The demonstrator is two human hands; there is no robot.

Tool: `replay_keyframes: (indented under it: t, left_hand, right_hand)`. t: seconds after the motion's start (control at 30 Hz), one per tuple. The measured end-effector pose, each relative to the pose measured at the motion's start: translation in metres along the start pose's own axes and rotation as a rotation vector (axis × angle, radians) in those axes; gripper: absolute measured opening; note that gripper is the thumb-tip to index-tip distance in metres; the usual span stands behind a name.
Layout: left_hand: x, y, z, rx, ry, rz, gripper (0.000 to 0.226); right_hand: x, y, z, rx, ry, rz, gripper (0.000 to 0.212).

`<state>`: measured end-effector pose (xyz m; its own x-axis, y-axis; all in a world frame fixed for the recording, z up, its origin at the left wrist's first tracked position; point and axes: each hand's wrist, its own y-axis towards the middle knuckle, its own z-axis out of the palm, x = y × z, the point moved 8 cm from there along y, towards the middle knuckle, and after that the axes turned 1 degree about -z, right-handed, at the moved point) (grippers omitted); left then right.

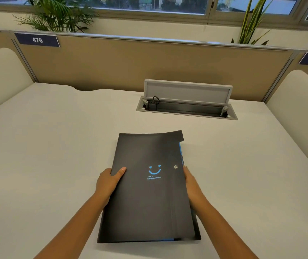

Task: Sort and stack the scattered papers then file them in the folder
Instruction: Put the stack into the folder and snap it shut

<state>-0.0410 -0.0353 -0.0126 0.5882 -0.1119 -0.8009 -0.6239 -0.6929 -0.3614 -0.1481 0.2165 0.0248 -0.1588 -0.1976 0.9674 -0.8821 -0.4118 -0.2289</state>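
A black folder [147, 199] with a blue smiley print and a snap button lies closed in the middle of the white desk [56, 146]. My left hand [108, 182] grips its left edge, thumb on top of the cover. My right hand [191, 186] holds the right edge, its fingers tucked under the side. A thin blue strip shows along the folder's right and bottom edges. No loose papers are in sight.
An open cable hatch [186, 107] with a raised grey lid and a plugged-in black cable sits in the desk behind the folder. A tan partition [130, 68] closes the back. Cream dividers stand at both sides. Plants are behind the partition.
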Motion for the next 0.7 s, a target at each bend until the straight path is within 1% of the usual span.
replay_keyframes:
  t: [0.03,0.07,0.1,0.17,0.27,0.33,0.37,0.43,0.53,0.63,0.7]
  left_hand:
    - [0.000,-0.001,0.000,0.001,-0.002,0.003,0.038]
    - [0.000,-0.001,-0.001,0.002,-0.007,0.008,0.039]
    - [0.000,-0.002,-0.001,0.002,-0.015,0.018,0.040]
    - [-0.002,-0.003,-0.001,-0.011,-0.012,0.042,0.040]
    - [-0.004,-0.005,0.000,-0.027,0.021,0.059,0.040]
    - [-0.006,-0.004,0.000,-0.011,0.071,0.056,0.041]
    - [-0.006,-0.003,0.001,0.004,0.101,0.056,0.041]
    - [-0.005,0.000,0.000,0.034,0.111,0.049,0.042]
    - [0.000,0.003,-0.001,0.087,0.026,0.011,0.045]
    - [-0.001,0.003,-0.001,0.108,0.029,0.005,0.046]
    - [-0.001,0.003,-0.002,0.113,0.022,0.004,0.045]
  right_hand:
    - [0.006,0.001,-0.007,-0.048,-0.025,-0.052,0.031]
    - [0.006,0.003,-0.017,-0.112,-0.044,-0.067,0.034]
    - [0.007,0.002,-0.027,-0.176,-0.039,-0.082,0.033]
    - [0.007,-0.002,-0.053,-0.341,-0.070,-0.171,0.023]
    - [0.023,-0.022,-0.083,-0.601,-0.128,-0.400,0.017]
    - [0.028,-0.032,-0.092,-0.676,-0.114,-0.513,0.017]
    - [0.027,-0.033,-0.094,-0.681,-0.108,-0.524,0.017]
    - [0.022,-0.028,-0.092,-0.639,-0.136,-0.465,0.015]
    - [0.009,-0.013,-0.075,-0.467,-0.269,-0.358,0.016]
    - [0.004,0.000,-0.050,-0.257,-0.409,-0.309,0.017]
    - [0.002,0.005,-0.031,-0.128,-0.633,-0.312,0.021]
